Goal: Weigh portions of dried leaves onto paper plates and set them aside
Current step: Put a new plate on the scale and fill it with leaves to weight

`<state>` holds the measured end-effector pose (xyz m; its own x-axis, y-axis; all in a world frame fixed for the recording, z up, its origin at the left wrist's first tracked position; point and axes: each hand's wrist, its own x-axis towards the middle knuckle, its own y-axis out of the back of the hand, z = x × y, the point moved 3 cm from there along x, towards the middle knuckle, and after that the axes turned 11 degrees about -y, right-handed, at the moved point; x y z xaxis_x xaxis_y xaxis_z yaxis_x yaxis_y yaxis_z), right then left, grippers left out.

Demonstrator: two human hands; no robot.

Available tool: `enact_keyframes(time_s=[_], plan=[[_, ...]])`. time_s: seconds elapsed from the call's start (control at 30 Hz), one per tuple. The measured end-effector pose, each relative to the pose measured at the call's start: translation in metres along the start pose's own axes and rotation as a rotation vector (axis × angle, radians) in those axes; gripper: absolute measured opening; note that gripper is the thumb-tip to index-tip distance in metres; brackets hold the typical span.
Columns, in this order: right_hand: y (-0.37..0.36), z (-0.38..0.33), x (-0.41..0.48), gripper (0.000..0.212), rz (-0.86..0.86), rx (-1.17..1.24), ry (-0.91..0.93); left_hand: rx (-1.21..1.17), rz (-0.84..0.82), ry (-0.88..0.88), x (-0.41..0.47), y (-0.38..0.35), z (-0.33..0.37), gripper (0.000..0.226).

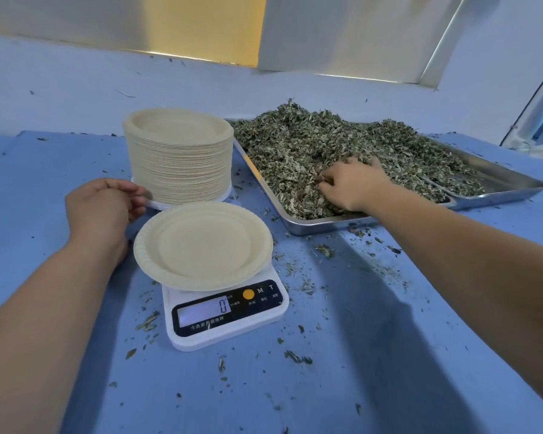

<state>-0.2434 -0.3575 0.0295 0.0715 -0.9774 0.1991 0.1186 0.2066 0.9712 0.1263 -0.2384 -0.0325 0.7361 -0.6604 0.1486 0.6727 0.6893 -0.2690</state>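
Scale (226, 321) reads 0, plate (201, 245) bare. My right hand (351, 183) grasps leaves (326, 142), tray (502, 183) at 2 o'clock; I advise small pinches. Left hand (101, 211) curled at 9, grip unclear.

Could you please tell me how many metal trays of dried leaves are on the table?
2. One large tray lies right of the plate stack, with the right hand in its leaves; a second tray adjoins it further right. Leaves may hide others.
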Motion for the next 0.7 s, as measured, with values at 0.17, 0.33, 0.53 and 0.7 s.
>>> enact_keyframes(time_s=[0.17,0.33,0.53,0.7], plan=[[-0.007,-0.01,-0.008,0.045,-0.174,0.205,0.057,0.02,-0.009,0.001,0.001,0.0,-0.003,0.036],[0.003,-0.019,-0.011,0.032,-0.129,0.518,0.059,0.027,-0.016,-0.002,0.002,0.0,-0.004,0.036],[-0.008,-0.005,-0.012,0.053,-0.147,0.179,-0.117,-0.007,-0.014,0.031,0.002,0.001,-0.007,0.043],[-0.009,-0.017,-0.016,0.035,-0.099,0.421,-0.064,0.005,-0.022,0.016,0.001,0.0,-0.007,0.039]])
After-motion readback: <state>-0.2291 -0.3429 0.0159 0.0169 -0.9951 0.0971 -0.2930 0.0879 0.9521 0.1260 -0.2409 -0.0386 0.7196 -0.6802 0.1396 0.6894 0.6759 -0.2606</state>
